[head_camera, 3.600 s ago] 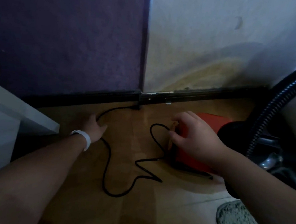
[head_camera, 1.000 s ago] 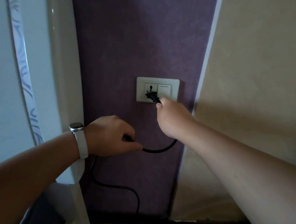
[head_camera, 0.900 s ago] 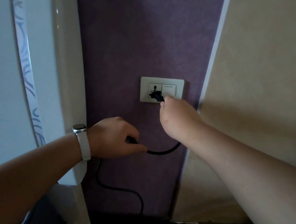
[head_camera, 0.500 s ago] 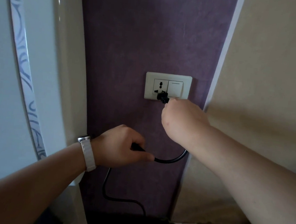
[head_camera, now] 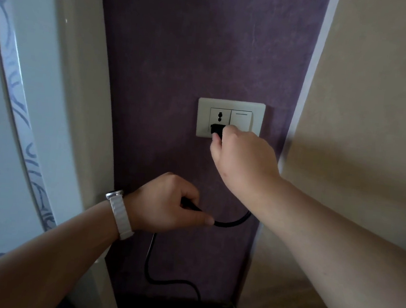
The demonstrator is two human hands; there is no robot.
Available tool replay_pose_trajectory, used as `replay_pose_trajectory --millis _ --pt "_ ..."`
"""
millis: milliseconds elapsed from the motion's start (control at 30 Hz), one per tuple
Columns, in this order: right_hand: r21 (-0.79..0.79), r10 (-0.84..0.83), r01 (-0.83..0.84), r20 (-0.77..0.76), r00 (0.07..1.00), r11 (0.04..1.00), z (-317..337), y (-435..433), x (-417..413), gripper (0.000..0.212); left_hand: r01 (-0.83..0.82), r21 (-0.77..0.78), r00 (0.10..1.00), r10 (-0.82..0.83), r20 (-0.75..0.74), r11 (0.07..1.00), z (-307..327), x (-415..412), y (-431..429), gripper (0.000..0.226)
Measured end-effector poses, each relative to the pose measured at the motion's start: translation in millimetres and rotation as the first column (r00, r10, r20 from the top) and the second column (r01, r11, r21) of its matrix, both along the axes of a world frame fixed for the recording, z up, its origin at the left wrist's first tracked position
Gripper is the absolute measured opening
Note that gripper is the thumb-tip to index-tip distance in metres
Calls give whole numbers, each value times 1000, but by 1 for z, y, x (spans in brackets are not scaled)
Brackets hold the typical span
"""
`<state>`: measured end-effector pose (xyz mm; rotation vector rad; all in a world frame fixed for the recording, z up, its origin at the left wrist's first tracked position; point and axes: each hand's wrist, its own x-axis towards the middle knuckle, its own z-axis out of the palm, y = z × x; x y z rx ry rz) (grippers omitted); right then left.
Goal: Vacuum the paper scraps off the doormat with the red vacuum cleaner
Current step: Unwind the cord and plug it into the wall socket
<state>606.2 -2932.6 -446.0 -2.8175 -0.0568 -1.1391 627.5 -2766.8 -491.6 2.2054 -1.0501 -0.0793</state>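
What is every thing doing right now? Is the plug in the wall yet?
Plug: against the socket's lower holes; how deep, cannot tell.
Socket: top hole free, lower ones covered by the plug.
Switch: on or off, cannot tell.
Cord: sags between both hands, then hangs to the floor.
Right hand: pinches the plug.
Left hand: grips the cord.
Watch: strapped on the left wrist.

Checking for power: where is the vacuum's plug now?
In the head view, the black plug sits at the wall socket on the purple wall, left of the switch, pinched by the right hand; the left hand grips its cord below.
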Motion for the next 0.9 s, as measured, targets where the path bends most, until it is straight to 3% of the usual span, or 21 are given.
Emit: replay_pose_trajectory --millis 467,900 --pt "278 143 -245 340 930 929 -33 -8 21 46 -10 -27 1000 11 22 1000 -2 6 7 38" --pt "307 132 -167 132 982 937 -14 -8 23 53 -40 -44 997 42 59 998 7 5 1 41"
